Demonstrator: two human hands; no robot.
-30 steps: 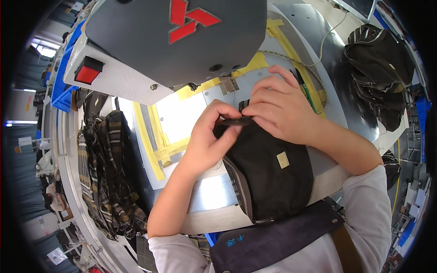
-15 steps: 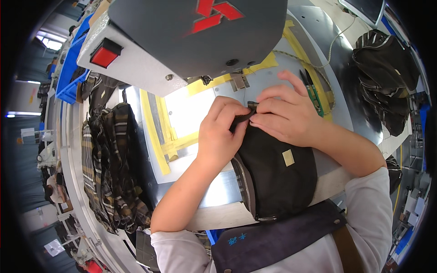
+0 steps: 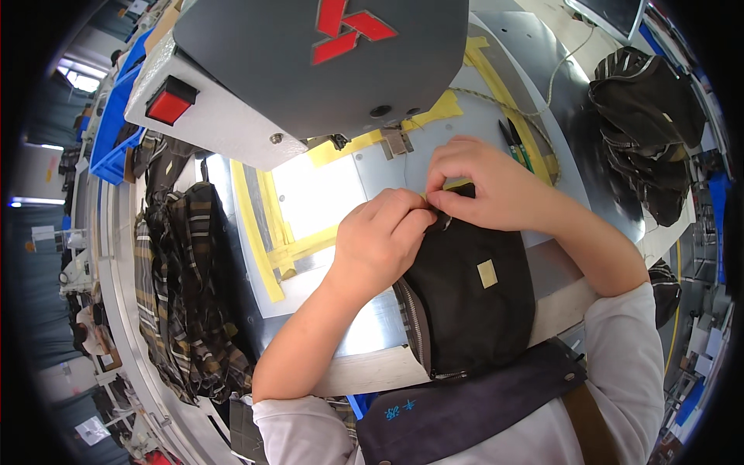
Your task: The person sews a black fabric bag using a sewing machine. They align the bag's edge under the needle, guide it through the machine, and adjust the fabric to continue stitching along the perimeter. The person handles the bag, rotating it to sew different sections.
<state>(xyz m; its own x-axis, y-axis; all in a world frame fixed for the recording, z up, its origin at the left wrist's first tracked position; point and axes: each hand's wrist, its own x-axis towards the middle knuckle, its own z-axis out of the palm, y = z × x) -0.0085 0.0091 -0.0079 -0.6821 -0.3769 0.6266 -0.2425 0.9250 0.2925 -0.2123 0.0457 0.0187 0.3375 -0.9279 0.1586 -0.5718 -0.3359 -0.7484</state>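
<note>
A dark brown fabric pouch lies over the near edge of the work plate, close to my body. It has a metal zipper along its left side and a small pale yellow patch on its face. My left hand is closed on the pouch's far edge. Beside it, my right hand pinches the same edge, thumb and forefinger meeting next to the left fingertips. What exactly lies between the fingertips is hidden. Just beyond the hands is the sewing machine's presser foot.
A grey sewing machine head with a red switch overhangs the plate. Yellow tape borders the plate. Green-handled snips lie at right. Plaid fabric pieces hang at left; more dark pouches are piled at right.
My right hand's fingers have curled from spread to a pinch at the pouch's edge. My left hand has shifted slightly nearer. The whole view has moved a little.
</note>
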